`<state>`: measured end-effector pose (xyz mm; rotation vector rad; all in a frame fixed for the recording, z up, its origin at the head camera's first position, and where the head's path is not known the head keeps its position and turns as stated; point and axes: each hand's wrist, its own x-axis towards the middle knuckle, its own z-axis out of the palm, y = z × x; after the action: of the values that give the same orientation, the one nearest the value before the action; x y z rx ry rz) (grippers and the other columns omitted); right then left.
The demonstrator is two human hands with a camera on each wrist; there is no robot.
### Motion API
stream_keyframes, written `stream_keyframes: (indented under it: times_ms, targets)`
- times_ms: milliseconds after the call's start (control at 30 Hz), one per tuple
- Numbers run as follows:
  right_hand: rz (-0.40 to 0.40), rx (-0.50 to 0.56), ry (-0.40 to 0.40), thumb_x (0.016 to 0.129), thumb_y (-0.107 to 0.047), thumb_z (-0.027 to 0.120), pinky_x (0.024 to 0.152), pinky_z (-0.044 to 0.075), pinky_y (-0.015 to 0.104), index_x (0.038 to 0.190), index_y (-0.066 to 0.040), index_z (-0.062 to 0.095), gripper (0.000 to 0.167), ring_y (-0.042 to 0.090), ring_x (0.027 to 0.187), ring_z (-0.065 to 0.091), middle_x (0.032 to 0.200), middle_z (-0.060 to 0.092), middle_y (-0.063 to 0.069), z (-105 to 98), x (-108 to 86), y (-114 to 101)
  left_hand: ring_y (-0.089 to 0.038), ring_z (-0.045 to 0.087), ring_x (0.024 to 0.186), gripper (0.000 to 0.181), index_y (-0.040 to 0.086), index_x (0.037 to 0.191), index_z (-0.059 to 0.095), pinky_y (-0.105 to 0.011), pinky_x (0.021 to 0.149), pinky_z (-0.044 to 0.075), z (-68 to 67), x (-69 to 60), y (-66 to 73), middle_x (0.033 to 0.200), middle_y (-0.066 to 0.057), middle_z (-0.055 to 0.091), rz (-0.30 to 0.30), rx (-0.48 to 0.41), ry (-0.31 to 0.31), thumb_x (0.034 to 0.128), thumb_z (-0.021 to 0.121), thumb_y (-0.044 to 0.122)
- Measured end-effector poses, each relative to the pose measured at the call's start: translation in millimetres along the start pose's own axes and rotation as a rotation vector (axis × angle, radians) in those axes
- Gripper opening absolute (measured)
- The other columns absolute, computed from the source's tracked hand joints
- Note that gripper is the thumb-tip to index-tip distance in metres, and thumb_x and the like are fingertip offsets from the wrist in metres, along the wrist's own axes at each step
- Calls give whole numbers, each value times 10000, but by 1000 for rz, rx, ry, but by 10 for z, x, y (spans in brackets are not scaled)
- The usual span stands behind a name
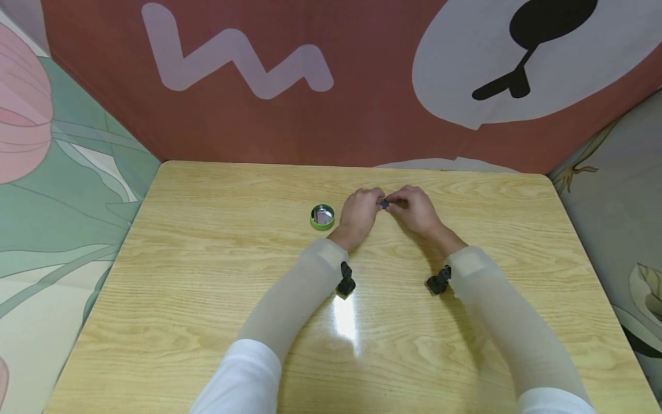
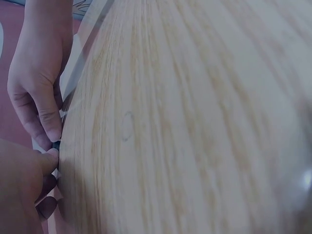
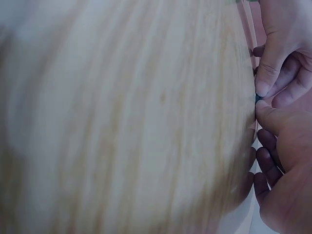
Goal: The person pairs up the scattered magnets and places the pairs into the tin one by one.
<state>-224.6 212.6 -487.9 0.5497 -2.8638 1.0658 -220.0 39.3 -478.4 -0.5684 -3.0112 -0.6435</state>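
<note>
A small dark piece (image 1: 384,204) is pinched between my two hands above the far part of the table. My left hand (image 1: 360,213) holds it from the left between thumb and fingers, and my right hand (image 1: 415,211) grips it from the right. Both wrist views show the fingertips almost meeting, with only a sliver of the dark piece (image 3: 259,98) visible, so its kind cannot be told. Just left of my left hand stands a round green tin (image 1: 323,217), without a lid on it and with a shiny metal inside. Something pinkish shows in it, perhaps a reflection.
The wood-grain table (image 1: 207,276) reaches back to a reddish-brown patterned wall covering (image 1: 362,126). Patterned cloth hangs at the left and right sides. A black wrist camera (image 1: 345,280) is strapped at my left wrist, another (image 1: 438,280) at my right.
</note>
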Motion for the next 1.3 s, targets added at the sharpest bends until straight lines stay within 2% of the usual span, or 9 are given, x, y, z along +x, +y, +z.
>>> stream_keyframes:
  times_ms: [500, 800, 1000, 1133, 1300]
  targets:
    - [16, -3, -21, 919, -100, 767, 915, 425, 494, 1121, 25, 752, 238, 345, 994, 573, 1055, 684, 188, -5, 13, -12, -126, 646, 968, 221, 187, 1188, 732, -283, 844, 530, -9, -2, -1, 1087, 62, 738, 7, 8, -2, 987, 678, 261]
    - [27, -13, -14, 922, -119, 758, 928, 439, 501, 1100, 21, 755, 227, 347, 1019, 577, 1072, 690, 182, -2, 7, -18, -139, 651, 1044, 230, 187, 1232, 718, -298, 893, 531, -21, -6, -1, 1153, 46, 727, 4, 30, -5, 1027, 635, 251]
    - [43, -26, -28, 928, -150, 755, 946, 443, 515, 1106, 8, 753, 238, 352, 1035, 570, 1098, 684, 178, -9, -7, -16, -166, 648, 1122, 266, 167, 1264, 702, -329, 959, 518, -57, -16, 3, 1216, 19, 707, -8, 47, 9, 1055, 572, 268]
    - [50, -33, -31, 922, -154, 760, 953, 439, 521, 1107, 9, 751, 246, 357, 1039, 570, 1105, 684, 181, -12, -4, -21, -175, 648, 1123, 282, 157, 1269, 699, -347, 956, 521, -95, -22, 26, 1228, 5, 701, 10, 58, 20, 1052, 573, 285]
    - [40, -65, -24, 917, -150, 756, 938, 449, 519, 1111, 17, 749, 256, 359, 1021, 574, 1102, 686, 182, 1, 2, -14, -169, 641, 1137, 336, 175, 1316, 676, -379, 960, 512, -160, -43, 77, 1256, 11, 682, 26, 111, 13, 1061, 544, 350]
